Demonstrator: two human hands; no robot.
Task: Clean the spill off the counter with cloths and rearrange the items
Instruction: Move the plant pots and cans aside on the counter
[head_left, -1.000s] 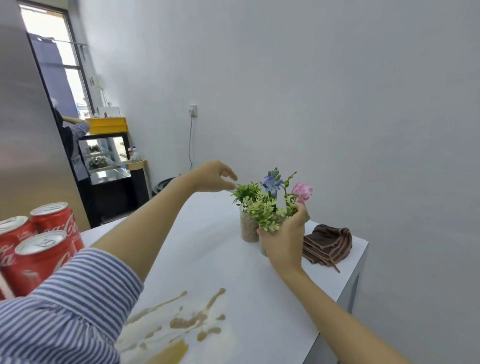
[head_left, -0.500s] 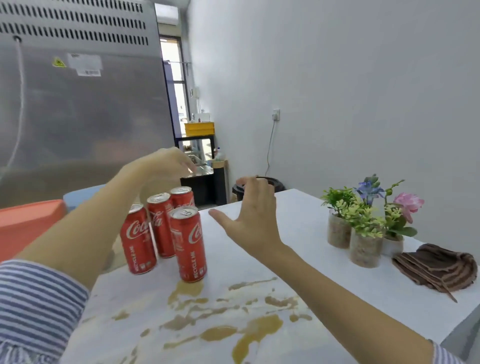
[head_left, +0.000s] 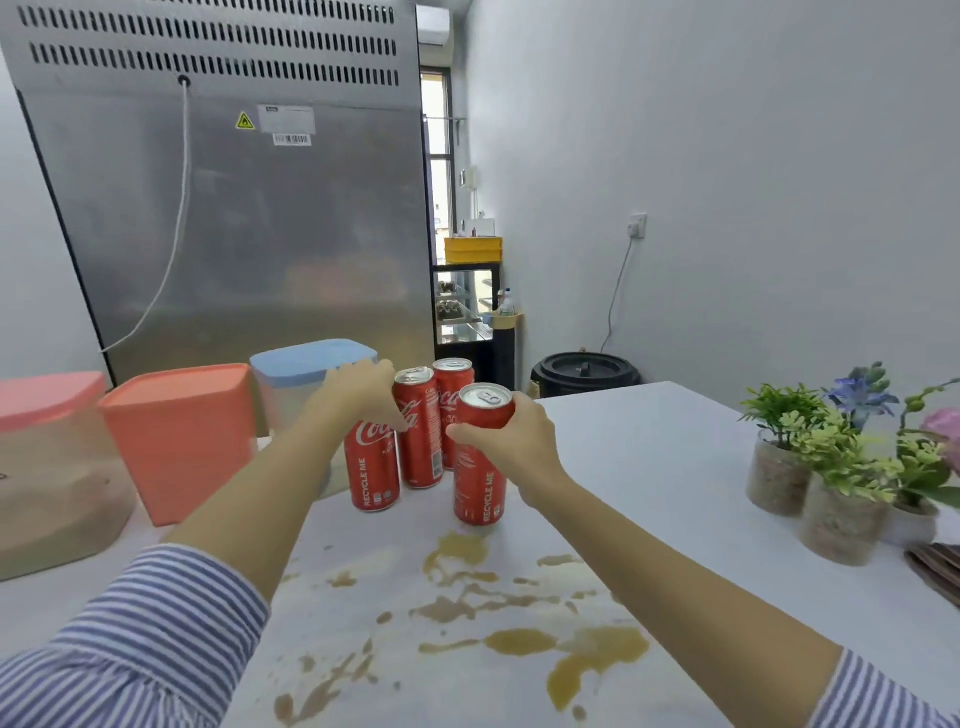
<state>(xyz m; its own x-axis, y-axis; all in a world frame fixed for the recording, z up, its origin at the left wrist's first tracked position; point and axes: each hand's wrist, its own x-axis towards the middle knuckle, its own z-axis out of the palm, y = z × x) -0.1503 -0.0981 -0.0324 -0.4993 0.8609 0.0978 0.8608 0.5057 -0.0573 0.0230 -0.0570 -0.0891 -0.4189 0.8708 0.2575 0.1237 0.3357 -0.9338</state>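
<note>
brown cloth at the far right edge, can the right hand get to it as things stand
Probably not right away: the right hand grips the front can, so it must let go first. Otherwise the counter between them looks free; the cloth lies just past the plant pots.

Both forearms bare from hands back to elbows. Blue-and-white striped sleeve behind left hand, pushed up; matching striped cuff behind right hand. Narrow horizontal stripes.
</note>
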